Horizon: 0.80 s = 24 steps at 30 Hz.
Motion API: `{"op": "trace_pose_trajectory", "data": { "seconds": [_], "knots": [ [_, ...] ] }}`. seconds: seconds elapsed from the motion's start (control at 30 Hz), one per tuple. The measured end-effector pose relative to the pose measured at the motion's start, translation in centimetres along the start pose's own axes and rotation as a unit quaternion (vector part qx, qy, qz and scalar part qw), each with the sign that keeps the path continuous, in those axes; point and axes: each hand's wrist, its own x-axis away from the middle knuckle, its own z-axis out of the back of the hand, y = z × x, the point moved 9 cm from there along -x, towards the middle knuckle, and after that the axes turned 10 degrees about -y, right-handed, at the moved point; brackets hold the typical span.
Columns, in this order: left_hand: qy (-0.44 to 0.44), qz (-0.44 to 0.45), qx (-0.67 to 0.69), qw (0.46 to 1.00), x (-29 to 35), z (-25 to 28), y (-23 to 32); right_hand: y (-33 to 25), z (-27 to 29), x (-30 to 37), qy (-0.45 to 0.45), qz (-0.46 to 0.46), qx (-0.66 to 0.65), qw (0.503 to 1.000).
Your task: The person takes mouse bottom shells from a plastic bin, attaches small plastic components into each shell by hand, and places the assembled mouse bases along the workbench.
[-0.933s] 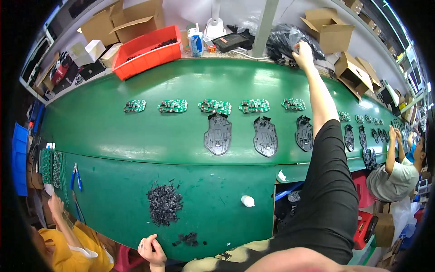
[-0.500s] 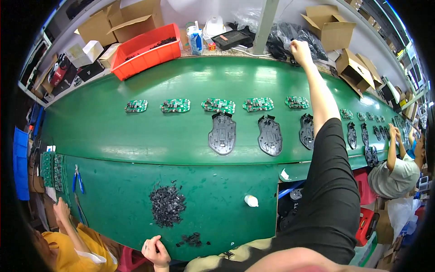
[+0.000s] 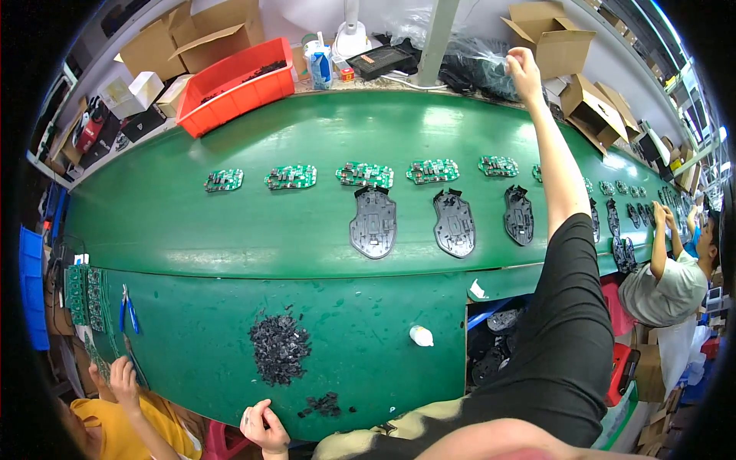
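My right hand [image 3: 524, 75] reaches far across the bench, its fingers closed on the edge of a clear plastic bag [image 3: 479, 55] with dark contents. Close to the bench's near edge is my left hand [image 3: 264, 428], fingers curled; whether something small is inside is hidden. Beside it lies a small cluster of black plastic pieces [image 3: 323, 404], with a larger heap of them [image 3: 280, 349] beyond. Green circuit boards [image 3: 364, 175] form a row across the green surface. Black plastic shells [image 3: 373, 222] lie on the near side of that row.
A red bin [image 3: 238, 88] with black parts stands at the back left. Cardboard boxes [image 3: 548, 42] line the back right, near a metal post [image 3: 437, 46]. A white bottle [image 3: 421, 336] and blue-handled pliers [image 3: 130, 310] lie on the bench. Co-workers sit left [image 3: 126, 425] and right [image 3: 663, 284].
My right hand has moved slightly right and up, drawing on the plastic bag. The boards and shells have shifted a little left in view. My left hand keeps its place.
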Motion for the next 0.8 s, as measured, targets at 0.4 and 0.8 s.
{"op": "trace_pose_trajectory", "data": {
  "seconds": [0.4, 0.8],
  "knots": [
    [0.002, 0.008, -0.010, 1.000, -0.5, 0.5, 0.5, 5.7, -5.4, -0.7, -0.148, -0.171, 0.464, 0.857],
    [-0.014, -0.013, -0.014, 1.000, -0.8, -0.5, -0.4, 3.9, -8.7, -0.5, -0.017, 0.002, 0.567, 0.824]
  ]
}}
